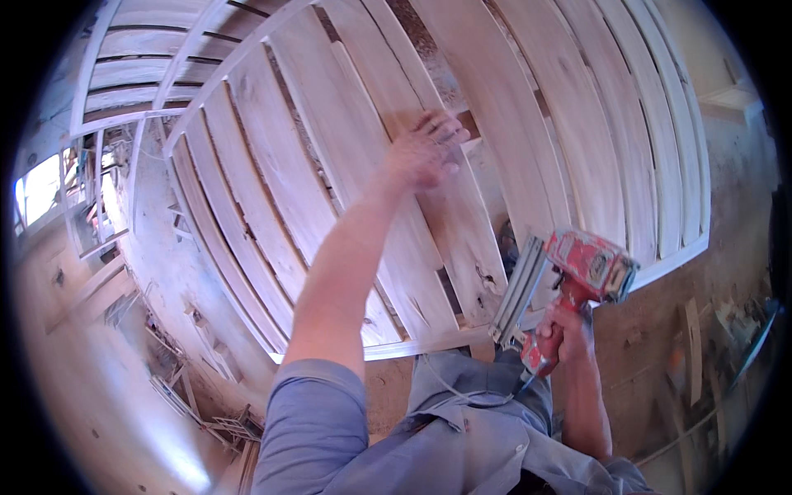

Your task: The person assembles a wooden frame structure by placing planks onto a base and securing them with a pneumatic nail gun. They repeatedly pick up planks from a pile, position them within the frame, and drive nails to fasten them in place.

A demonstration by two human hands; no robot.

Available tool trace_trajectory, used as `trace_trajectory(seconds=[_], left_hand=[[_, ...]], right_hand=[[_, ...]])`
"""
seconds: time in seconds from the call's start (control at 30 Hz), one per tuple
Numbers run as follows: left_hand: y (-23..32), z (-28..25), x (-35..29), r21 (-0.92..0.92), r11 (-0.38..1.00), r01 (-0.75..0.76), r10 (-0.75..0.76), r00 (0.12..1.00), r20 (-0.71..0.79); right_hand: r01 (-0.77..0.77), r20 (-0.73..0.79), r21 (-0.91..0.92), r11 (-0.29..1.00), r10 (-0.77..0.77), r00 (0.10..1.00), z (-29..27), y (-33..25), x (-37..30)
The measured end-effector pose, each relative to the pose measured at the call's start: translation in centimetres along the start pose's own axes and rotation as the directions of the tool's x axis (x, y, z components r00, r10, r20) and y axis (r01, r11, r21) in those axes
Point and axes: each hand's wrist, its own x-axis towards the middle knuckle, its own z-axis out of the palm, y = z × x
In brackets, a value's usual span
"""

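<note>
My right hand (569, 328) is wrapped around the red handle of a pneumatic nail gun (592, 262), whose long grey magazine points down and to the left. It is held over the near edge of a slatted wooden panel (330, 107). My left hand (427, 155) is stretched out over the panel's middle slats, beside a gap between boards. Its fingers are spread and slightly blurred, and nothing shows in them. Whether it touches the wood, I cannot tell. A thin air hose (462, 394) runs across my front to the foot of the tool.
Another slatted panel (140, 45) is at the far left. Wood scraps and offcuts (693, 351) lie on the floor at the right. More wooden pieces (186, 392) are on the floor at the left, near a patch of bright light. My legs are close to the panel's near edge.
</note>
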Motion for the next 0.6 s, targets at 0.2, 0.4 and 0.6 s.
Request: trace_trajectory(seconds=[0.2, 0.4, 0.6], left_hand=[[-2.8, -1.4, -2.3, -0.052, 0.966, 0.253, -0.258, 0.955, -0.146], [-3.5, -1.5, -0.5, -0.001, 0.997, 0.071, -0.071, 0.992, -0.106], [-5.1, -1.9, -1.4, -0.02, 0.999, 0.043, -0.045, 0.99, -0.132]], right_hand=[[0.117, 0.054, -0.216, 0.969, -0.108, 0.993, 6.1, -5.9, 1.9], [0.154, 0.086, -0.34, 0.928, -0.132, 0.987, 12.3, -9.2, 5.1], [0.229, 0.165, -0.414, 0.881, -0.175, 0.971, 16.0, -10.2, 7.3]])
